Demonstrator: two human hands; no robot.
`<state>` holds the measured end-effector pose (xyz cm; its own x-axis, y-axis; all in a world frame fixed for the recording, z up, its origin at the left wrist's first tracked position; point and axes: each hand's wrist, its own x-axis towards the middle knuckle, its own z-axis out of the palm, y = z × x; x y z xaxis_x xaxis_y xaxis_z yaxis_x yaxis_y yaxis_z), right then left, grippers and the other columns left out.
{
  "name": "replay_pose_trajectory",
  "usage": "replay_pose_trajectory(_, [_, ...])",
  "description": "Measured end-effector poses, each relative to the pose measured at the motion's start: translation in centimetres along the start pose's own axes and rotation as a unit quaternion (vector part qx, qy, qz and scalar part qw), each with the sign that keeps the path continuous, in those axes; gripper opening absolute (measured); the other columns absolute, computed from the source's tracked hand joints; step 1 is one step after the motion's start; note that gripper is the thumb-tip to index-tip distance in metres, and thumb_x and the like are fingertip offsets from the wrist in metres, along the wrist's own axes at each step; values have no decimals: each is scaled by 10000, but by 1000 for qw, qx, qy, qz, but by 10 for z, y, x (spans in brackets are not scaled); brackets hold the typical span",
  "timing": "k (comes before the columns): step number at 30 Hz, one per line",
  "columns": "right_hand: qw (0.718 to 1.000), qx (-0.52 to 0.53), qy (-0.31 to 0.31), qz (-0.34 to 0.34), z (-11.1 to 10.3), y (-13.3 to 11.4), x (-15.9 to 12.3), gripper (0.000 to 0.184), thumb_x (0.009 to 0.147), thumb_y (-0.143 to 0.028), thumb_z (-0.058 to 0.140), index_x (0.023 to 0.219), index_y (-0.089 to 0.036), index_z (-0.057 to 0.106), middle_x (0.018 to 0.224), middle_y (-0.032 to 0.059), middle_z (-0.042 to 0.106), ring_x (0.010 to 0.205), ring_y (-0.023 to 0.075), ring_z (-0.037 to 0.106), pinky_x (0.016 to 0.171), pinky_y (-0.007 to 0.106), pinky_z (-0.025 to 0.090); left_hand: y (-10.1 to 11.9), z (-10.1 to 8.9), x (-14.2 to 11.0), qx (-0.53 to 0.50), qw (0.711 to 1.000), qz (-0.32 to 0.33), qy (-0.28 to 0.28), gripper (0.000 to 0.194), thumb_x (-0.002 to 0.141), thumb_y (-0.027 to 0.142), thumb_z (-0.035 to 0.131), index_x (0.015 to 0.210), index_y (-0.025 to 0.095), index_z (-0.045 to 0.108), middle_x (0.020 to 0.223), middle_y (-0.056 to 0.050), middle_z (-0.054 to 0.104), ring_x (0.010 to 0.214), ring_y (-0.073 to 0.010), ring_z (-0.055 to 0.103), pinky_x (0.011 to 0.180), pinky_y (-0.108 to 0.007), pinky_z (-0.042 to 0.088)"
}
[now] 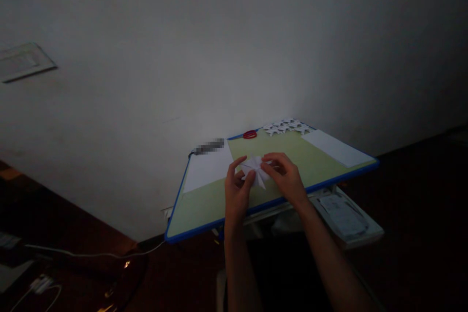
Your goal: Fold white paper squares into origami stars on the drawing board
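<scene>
Above the near part of the table, both hands grip a folded white paper piece (258, 173) with pointed flaps fanning out. My left hand (238, 186) pinches its left side, thumb at the lower front and fingers curled behind. On the right side, my right hand (283, 171) has thumb and fingers closed on the paper near its upper edge. One flap points down between the two hands. The fingers hide part of the folds.
The blue-edged, pale green table (204, 212) stands against the wall. White sheets (210, 168) lie at left, another white sheet (334, 148) at right. Red-handled scissors (250, 134) and several folded paper pieces (285, 126) are along the back. An open drawer (347, 217) sits below.
</scene>
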<state>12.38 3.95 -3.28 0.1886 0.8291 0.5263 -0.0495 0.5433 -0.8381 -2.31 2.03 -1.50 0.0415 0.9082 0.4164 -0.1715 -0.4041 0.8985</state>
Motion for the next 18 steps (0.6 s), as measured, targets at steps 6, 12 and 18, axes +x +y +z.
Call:
replay_pose_trajectory(6, [994,-73,-61,-49,-1,0,-2,263,885,-447,690,1026,-233,753,1211,94,614,1037,221,648,783,320,549,-4,-1,3,-14,999,11,40,588,819,361,786,1322,201,525,932,-79,768,812,-189,726,746,-272,538])
replay_pose_trajectory(12, [990,-85,-101,-55,-2,3,-2,260,849,-387,741,1039,-212,716,1016,58,698,969,217,655,824,333,529,-7,-2,5,-21,998,11,66,598,819,387,783,1326,203,525,930,-71,754,832,-184,717,793,-293,538])
replay_pose_trajectory(18, [997,-18,-81,1,-2,3,0,216,849,-382,727,958,-197,715,932,45,733,874,211,682,819,334,535,-10,-4,8,77,992,41,95,351,804,397,780,1070,190,680,945,-56,688,857,-169,648,716,-251,512])
